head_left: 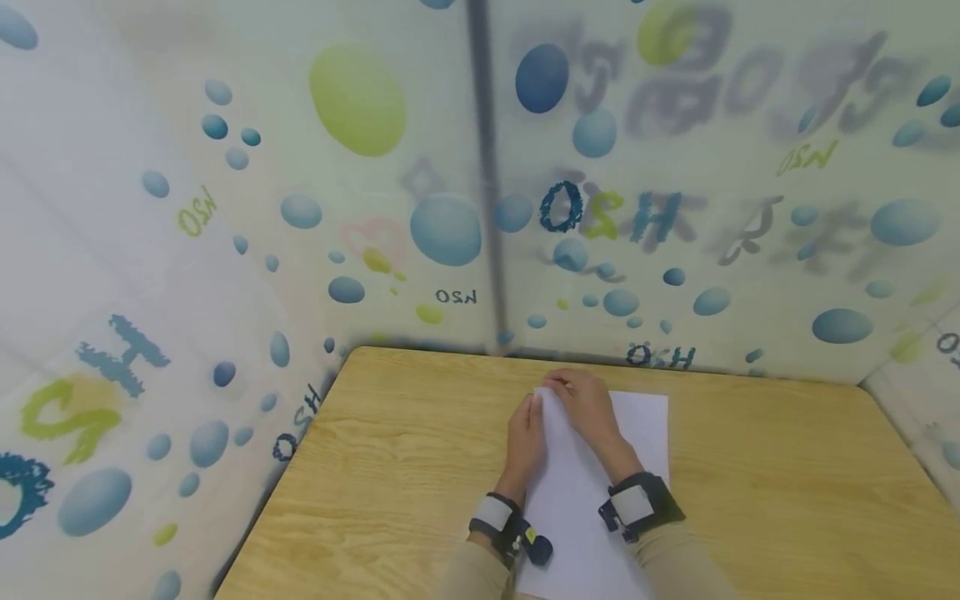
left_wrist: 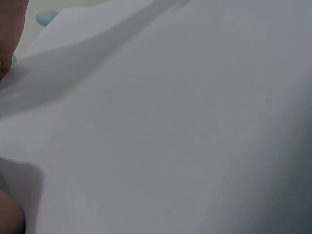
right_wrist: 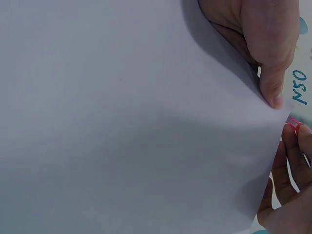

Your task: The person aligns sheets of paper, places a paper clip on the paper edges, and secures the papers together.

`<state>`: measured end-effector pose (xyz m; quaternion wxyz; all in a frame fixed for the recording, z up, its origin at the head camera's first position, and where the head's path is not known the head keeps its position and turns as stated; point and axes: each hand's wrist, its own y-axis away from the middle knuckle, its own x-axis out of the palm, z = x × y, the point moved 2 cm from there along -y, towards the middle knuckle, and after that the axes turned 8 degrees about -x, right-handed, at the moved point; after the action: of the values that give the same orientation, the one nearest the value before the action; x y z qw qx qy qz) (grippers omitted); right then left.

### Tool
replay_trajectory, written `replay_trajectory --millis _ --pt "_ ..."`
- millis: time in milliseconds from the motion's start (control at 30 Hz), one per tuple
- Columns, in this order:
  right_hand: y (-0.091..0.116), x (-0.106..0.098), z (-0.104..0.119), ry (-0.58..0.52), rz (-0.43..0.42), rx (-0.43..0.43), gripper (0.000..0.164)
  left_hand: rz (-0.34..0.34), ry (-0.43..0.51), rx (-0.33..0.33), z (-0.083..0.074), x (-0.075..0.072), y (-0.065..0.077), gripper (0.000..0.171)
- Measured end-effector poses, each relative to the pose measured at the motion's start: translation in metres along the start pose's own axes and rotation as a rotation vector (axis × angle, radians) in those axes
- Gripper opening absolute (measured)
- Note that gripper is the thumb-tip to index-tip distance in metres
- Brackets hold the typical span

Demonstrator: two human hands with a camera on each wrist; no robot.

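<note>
White paper (head_left: 567, 492) lies lengthwise on the wooden table, beneath both forearms. At its far left corner my left hand (head_left: 527, 437) pinches the edge, with the thumb on top. In the right wrist view that left hand (right_wrist: 256, 39) comes in from above, its thumb tip close to the corner. My right hand (head_left: 588, 408) reaches over the far edge. Its thumb and fingers pinch a small pink looped wire, apparently a paper clip (right_wrist: 294, 122), right at the corner. The left wrist view is mostly filled by the paper (left_wrist: 156, 122), with the left thumb (left_wrist: 9, 214) at lower left.
The wooden table (head_left: 405, 450) extends to both sides of the paper. Close behind its far edge hangs a pale curtain (head_left: 420, 108) with blue and green dots and lettering. Each wrist wears a dark strap with a small camera.
</note>
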<state>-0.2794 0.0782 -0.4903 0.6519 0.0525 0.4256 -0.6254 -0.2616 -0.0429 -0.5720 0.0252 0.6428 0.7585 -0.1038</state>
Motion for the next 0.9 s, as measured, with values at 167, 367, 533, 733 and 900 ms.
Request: replay_trajectory --millis 167,367,533,733,900 --pt "-0.0006 0.0020 0.0016 0.010 0.013 -0.023 0.012 -0.007 -0.003 0.008 -0.0008 0.0001 -0.0010 0.037" --pt "0.0003 0.0031 0.0015 0.010 0.019 -0.012 0.012 -0.014 0.013 0.023 -0.0008 0.0002 -0.0004 0.036" --pt "-0.0003 0.0050 0.0021 0.016 0.021 -0.020 0.012 -0.015 0.024 0.016 -0.0004 -0.0001 -0.0002 0.037" --pt "-0.0015 0.0062 0.0050 0.030 0.030 -0.013 0.012 -0.003 0.012 0.003 -0.0004 -0.0001 0.0008 0.037" --pt "-0.0015 0.0090 0.0050 0.061 0.056 -0.011 0.014 0.004 0.023 0.022 -0.0001 0.0001 0.0009 0.037"
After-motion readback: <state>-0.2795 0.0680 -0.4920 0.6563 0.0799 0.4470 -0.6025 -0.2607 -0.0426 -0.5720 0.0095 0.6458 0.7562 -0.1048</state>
